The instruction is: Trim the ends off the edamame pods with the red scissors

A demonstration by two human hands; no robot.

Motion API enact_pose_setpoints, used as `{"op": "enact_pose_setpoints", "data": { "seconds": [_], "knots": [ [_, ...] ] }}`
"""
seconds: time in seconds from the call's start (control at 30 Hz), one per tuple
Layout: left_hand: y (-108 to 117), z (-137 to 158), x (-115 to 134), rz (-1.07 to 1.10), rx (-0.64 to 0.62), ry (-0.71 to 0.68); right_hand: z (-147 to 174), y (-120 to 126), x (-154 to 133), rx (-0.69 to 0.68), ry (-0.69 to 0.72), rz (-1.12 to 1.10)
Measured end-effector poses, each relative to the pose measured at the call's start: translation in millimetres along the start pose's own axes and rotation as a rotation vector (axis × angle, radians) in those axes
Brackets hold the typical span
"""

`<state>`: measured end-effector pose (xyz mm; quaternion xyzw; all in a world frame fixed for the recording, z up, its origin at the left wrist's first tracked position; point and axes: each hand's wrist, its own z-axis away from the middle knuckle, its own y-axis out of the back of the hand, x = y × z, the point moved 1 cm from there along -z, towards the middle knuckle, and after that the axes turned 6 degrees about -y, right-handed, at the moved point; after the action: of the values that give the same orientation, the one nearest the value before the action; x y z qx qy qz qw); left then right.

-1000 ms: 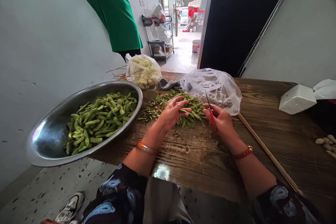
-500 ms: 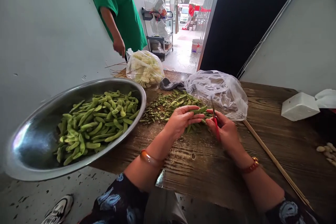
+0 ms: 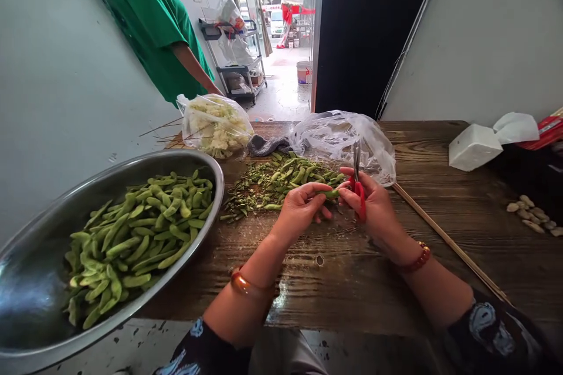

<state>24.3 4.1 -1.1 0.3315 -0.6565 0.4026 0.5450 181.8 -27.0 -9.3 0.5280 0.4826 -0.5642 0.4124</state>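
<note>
Between the thumb and fingers of my left hand (image 3: 302, 206) is a green edamame pod (image 3: 331, 193), its far end reaching toward my other hand. My right hand (image 3: 372, 202) is closed round the red handles of a pair of scissors (image 3: 358, 184), blades pointing up and away from me. The right fingertips are close to the pod's end; whether they touch it I cannot tell. Just beyond both hands lies a heap of pods and trimmed bits (image 3: 281, 179) on the wooden table (image 3: 343, 287). A large metal basin (image 3: 219, 187) full of edamame pods (image 3: 145, 234) stands at my left.
A bag of cauliflower (image 3: 217, 126), a grey cloth (image 3: 268, 145) and a crumpled plastic bag (image 3: 347, 135) lie at the back. Thin sticks (image 3: 448, 240), a tissue pack (image 3: 474, 147) and peanuts (image 3: 532, 214) are on the right. A person in green (image 3: 153, 23) stands beyond the table.
My view has turned right. My hands have drawn closer together around the pod, and the scissors now point more upright. The person in green has turned, with the arm now lower behind the cauliflower bag.
</note>
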Motion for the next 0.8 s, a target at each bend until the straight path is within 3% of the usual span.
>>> {"op": "enact_pose_setpoints", "data": {
  "seconds": [0.1, 0.33, 0.63, 0.8],
  "knots": [
    [-2, 0, -1, 0.006, 0.031, -0.015, -2, 2, 0, 0.026, -0.002, -0.020],
    [3, -1, 5, -0.047, 0.245, -0.108, -6, 8, 0, 0.058, -0.022, -0.064],
    [-2, 1, 1, -0.158, 0.019, -0.033, 2, 2, -11, 0.038, 0.094, 0.162],
    [0, 2, 4, -0.251, -0.051, -0.063, 2, 1, -8, -0.009, 0.041, 0.119]
  ]
}}
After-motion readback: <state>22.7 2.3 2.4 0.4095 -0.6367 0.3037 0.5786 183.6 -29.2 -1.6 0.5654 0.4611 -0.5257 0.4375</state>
